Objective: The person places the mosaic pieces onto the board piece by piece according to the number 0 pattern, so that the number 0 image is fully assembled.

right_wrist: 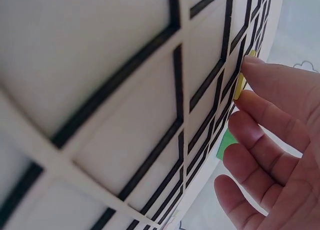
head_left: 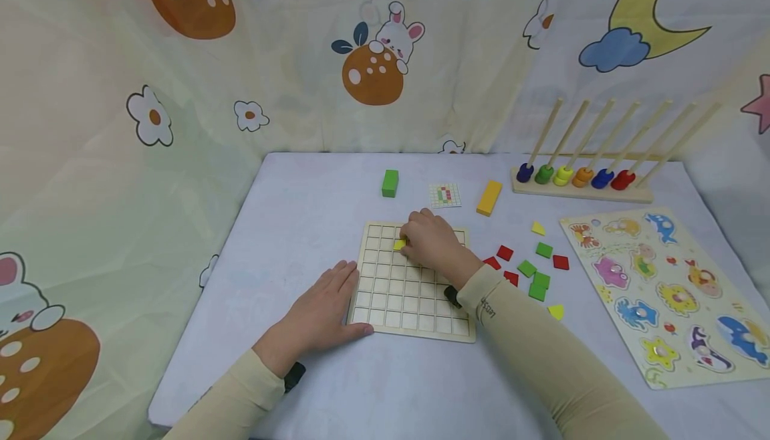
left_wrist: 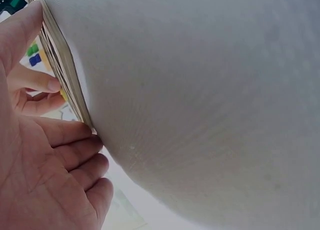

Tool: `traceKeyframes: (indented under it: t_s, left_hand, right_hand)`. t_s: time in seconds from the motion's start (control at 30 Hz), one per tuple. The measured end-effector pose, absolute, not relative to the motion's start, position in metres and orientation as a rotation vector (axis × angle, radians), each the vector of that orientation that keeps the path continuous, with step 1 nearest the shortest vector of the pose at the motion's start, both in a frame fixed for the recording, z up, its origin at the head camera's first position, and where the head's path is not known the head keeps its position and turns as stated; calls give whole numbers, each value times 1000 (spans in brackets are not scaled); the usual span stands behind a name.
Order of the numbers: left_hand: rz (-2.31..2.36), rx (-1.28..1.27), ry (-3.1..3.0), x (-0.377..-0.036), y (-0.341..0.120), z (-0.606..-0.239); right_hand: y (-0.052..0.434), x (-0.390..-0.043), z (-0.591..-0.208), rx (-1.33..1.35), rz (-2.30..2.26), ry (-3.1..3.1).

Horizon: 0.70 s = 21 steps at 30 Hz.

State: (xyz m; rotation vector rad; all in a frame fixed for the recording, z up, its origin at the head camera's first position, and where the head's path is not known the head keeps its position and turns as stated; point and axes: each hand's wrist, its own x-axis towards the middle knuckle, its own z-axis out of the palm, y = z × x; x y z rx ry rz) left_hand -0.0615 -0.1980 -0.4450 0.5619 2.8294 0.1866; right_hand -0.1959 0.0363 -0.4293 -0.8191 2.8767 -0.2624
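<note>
A wooden grid board (head_left: 394, 293) with square cells lies on the white table. My right hand (head_left: 436, 239) reaches over its far part and pinches a small yellow tile (head_left: 400, 245) between thumb and index finger. In the right wrist view the yellow tile (right_wrist: 240, 84) is right at the grid, its other fingers loosely bent. At the board's near left corner my left hand (head_left: 325, 303) lies with fingers extended and thumb along the front edge. The left wrist view shows its fingertips (left_wrist: 90, 132) against the side of the board (left_wrist: 70, 74).
Red (head_left: 504, 253), green (head_left: 537, 286) and yellow tiles (head_left: 538, 228) lie right of the board. Behind it are a green block (head_left: 390, 183), a pattern card (head_left: 445, 195) and an orange block (head_left: 489, 198). A peg stand (head_left: 577, 189) and an animal puzzle (head_left: 607, 293) occupy the right side.
</note>
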Motion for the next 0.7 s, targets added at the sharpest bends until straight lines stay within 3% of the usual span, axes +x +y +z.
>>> traceKeyframes:
  t_s: [0.7]
  left_hand:
    - [203,587,2845,-62,-198,-447]
  right_hand:
    - [40,-196,-434,-844,-306,2902]
